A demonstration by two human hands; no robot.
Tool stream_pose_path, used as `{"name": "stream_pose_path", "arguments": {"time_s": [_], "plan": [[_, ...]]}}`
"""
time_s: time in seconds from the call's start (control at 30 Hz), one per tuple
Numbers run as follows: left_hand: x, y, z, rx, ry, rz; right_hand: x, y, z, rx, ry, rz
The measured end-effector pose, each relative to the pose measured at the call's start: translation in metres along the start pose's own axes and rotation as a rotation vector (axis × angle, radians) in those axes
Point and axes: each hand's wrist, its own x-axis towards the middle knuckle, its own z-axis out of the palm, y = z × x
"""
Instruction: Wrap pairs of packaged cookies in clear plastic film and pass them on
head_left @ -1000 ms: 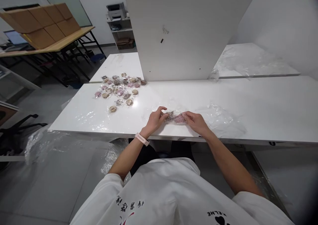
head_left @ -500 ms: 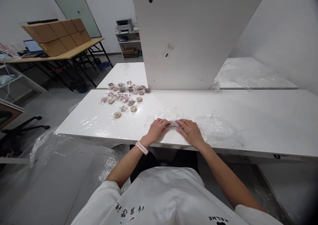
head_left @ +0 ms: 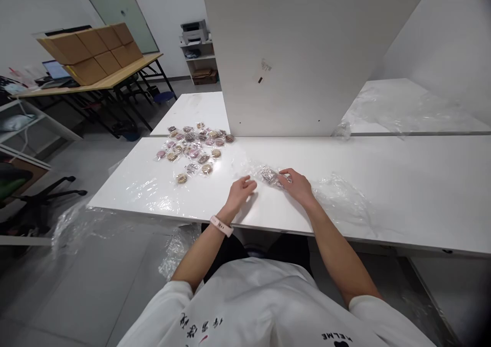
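Note:
A roll of clear plastic wrap around brownish-pink contents (head_left: 269, 175) lies on the white table (head_left: 264, 206) in front of me; what is inside is hard to make out. My right hand (head_left: 298, 186) rests on its right end with the fingers curled over it. My left hand (head_left: 241, 191) is off the roll, just to its left, holding nothing with the fingers loosely bent and apart. To the left, several small round pieces in clear wrappers (head_left: 207, 168), pink, tan and dark, are spread over the tabletop.
Loose clear plastic film (head_left: 341, 199) lies to the right of my right hand. A tall white panel (head_left: 284, 61) rises at the table's far edge. More film (head_left: 76, 224) hangs off the left front edge. Cardboard boxes (head_left: 92, 50) stand on a wooden table further back.
My left hand has let go of the wrapped roll and moved slightly left. The roll now lies a little farther from me, with my right hand still on its right end.

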Motion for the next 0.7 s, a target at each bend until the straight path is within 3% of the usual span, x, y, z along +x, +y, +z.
{"name": "stream_pose_path", "arguments": {"time_s": [0.13,0.3,0.43,0.53,0.6,0.7], "plan": [[0.051,0.018,0.017,-0.252,-0.003,-0.076,-0.004,0.001,-0.003,0.047,-0.021,-0.020],[0.082,0.039,0.020,-0.252,-0.129,-0.001,-0.019,0.003,-0.010,0.133,-0.051,-0.075],[0.071,0.045,0.014,-0.071,-0.474,0.140,-0.029,0.009,-0.007,0.163,-0.086,-0.232],[0.052,0.045,0.016,0.140,-0.664,0.068,-0.029,0.016,-0.001,0.042,-0.062,-0.362],[0.037,0.042,0.021,0.251,-0.656,0.020,-0.032,0.018,0.000,-0.032,-0.043,-0.413],[0.012,0.031,0.032,0.405,-0.448,0.124,-0.052,0.016,-0.007,-0.103,0.095,-0.505]]}}
